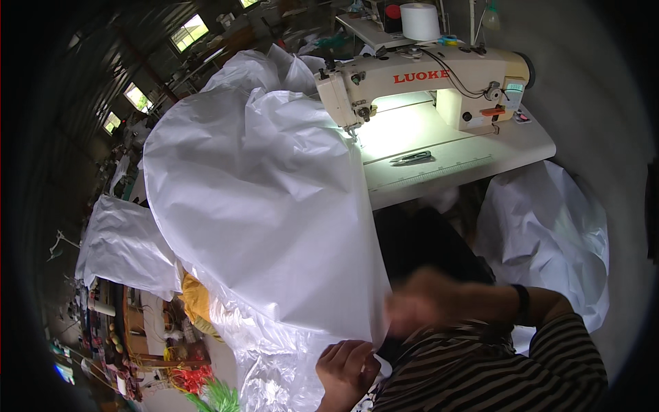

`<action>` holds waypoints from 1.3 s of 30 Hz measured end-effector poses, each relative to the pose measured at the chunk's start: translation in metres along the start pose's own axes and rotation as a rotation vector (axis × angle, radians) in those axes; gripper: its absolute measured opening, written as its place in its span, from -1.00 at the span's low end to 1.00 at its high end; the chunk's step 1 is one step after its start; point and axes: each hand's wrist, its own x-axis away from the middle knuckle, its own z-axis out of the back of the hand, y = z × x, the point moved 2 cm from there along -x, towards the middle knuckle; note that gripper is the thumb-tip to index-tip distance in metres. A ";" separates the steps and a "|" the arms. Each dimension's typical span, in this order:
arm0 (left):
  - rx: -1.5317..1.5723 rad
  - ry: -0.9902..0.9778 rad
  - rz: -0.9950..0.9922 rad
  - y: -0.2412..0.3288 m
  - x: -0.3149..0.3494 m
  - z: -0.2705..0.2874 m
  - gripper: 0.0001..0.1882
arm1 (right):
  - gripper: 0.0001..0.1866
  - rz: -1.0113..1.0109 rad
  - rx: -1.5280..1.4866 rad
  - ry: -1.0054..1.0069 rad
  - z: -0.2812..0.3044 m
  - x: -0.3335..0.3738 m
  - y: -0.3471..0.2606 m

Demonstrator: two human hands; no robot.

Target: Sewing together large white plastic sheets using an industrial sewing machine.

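Observation:
A large white plastic-like sheet (274, 199) spreads from the sewing machine (419, 75) down to my lap, its right edge running straight toward me. My left hand (348, 367) has its fingers curled on the sheet's near corner. Beside that edge, a little higher and to the right, my right hand (425, 302) is smeared by motion, so its fingers cannot be made out. The sheet's far edge lies by the machine's needle and presser foot (351, 132), under a bright lamp.
Thread snips (412, 158) lie on the machine's white table (473, 161). A white thread cone (420, 22) stands behind the machine. More white sheeting (546, 230) hangs at the right. A cluttered shelf (130, 336) and a yellow cloth (196, 299) are at the lower left.

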 end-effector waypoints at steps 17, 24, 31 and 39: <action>0.312 -0.572 -0.416 -0.017 -0.051 -0.042 -0.89 | -0.42 -0.652 1.213 0.070 0.030 -0.109 0.171; 0.196 -0.469 -0.243 -0.056 -0.089 -0.063 -0.78 | -0.37 -0.703 1.151 0.032 0.027 -0.111 0.164; 0.073 -0.460 -0.129 -0.087 -0.130 -0.095 -0.78 | -0.43 -0.683 0.927 0.177 0.028 -0.113 0.176; 0.167 -0.401 -0.002 -0.090 -0.142 -0.131 -0.85 | -0.47 -0.601 0.710 0.299 0.047 -0.112 0.183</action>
